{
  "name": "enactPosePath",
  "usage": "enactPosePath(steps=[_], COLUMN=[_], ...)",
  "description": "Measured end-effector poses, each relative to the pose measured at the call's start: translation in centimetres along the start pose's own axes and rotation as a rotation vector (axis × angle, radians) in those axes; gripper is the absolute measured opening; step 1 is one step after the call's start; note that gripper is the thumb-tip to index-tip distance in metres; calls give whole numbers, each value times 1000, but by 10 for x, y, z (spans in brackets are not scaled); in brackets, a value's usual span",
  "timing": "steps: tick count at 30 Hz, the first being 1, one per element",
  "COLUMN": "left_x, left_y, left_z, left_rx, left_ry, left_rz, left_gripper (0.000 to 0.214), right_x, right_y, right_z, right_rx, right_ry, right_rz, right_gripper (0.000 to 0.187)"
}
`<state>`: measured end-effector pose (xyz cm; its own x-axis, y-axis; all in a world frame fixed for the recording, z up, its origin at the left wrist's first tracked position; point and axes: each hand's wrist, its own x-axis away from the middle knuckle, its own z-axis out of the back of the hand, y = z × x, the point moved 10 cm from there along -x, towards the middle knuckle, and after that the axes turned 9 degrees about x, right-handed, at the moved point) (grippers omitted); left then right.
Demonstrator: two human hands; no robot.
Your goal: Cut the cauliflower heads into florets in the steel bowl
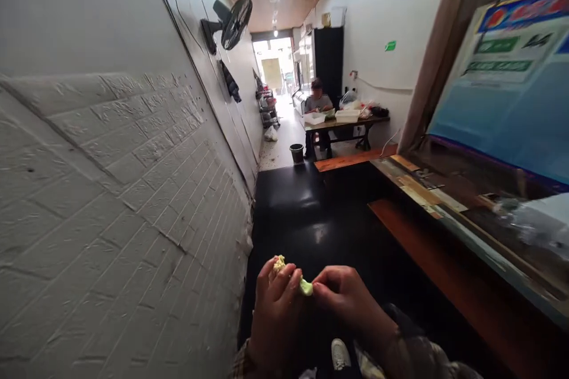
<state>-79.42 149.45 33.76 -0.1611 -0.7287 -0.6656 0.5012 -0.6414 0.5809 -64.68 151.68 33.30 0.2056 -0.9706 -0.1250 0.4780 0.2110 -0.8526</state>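
Note:
My left hand (pixel 276 296) is closed around what looks like a cauliflower floret. Its pale yellow, crumbly head (pixel 279 263) pokes out above the fingers, and a light green stem (pixel 306 287) sticks out on the right side. Thumb and forefinger of my right hand (pixel 340 290) are pinched together at the end of that stem. Whether a thin peel or a small tool sits in the pinch is hidden. Both hands are held over a dark, glossy surface, with a white shoe (pixel 340 354) visible below them.
A white brick-patterned wall (pixel 133 189) runs close on the left, with a wall fan (pixel 235 22) above. Reddish-brown benches (pixel 413 249) and a cluttered ledge (pixel 427 192) are on the right. Farther off, a person (pixel 317 100) sits at a table (pixel 377 121) near a bucket (pixel 296 153).

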Motion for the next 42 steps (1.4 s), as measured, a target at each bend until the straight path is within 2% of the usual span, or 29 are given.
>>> enactPosePath(steps=[5, 8, 10, 13, 16, 18, 20, 22, 24, 26, 29, 32, 34, 36, 38, 42], left_x=[-80, -122, -152, -203, -264, -310, -358, -403, -440, -468, -497, -527, -556, -597, -650, -774], left_y=[-74, -129, -176, -258, -345, -396, -437, -469, -501, -535, -596, -668, -720, -770, -817, -901], left_z=[-4, -15, -23, -31, -26, -21, -19, -21, -22, -21, -20, -25, -34, -47, -63, -95], left_rx=[-186, -188, -120, 28, 138, 168, 188, 203, 184, 119, -29, -166, -252, -339, -418, -546], left_ry=[-17, -19, -17, 5, 49, 67, 42, -5, -27, -16, -1, 15, 35, 48, 48, -22], left_rz=[4, 24, 72, 158, 224, 242, 228, 187, 150, 119, 87, 92, 95, 65, 15, -34], left_gripper=[38, 38, 34, 24, 20, 21, 21, 20, 20, 22, 31, 39, 42, 43, 42, 34], right_x=[-130, -202, -255, -345, -442, -504, -560, -609, -655, -701, -773, -856, -920, -989, -1064, -1212], right_y=[11, 22, 33, 52, 63, 62, 55, 48, 50, 61, 81, 104, 124, 147, 167, 176], right_z=[-13, -28, -41, -64, -81, -83, -80, -78, -82, -92, -118, -139, -151, -158, -156, -123], right_rx=[49, 62, 17, -96, -185, -194, -142, -76, -46, -69, -105, -37, -11, -21, -14, 85], right_ry=[-28, -26, -47, -103, -137, -114, -71, -32, -16, -26, -96, -119, -129, -149, -136, -34], right_rz=[76, 124, 122, 71, 13, 2, 41, 77, 51, -7, -52, -26, -12, -35, -62, -15], right_gripper=[13, 11, 12, 15, 23, 32, 34, 27, 21, 21, 20, 16, 14, 15, 15, 14])
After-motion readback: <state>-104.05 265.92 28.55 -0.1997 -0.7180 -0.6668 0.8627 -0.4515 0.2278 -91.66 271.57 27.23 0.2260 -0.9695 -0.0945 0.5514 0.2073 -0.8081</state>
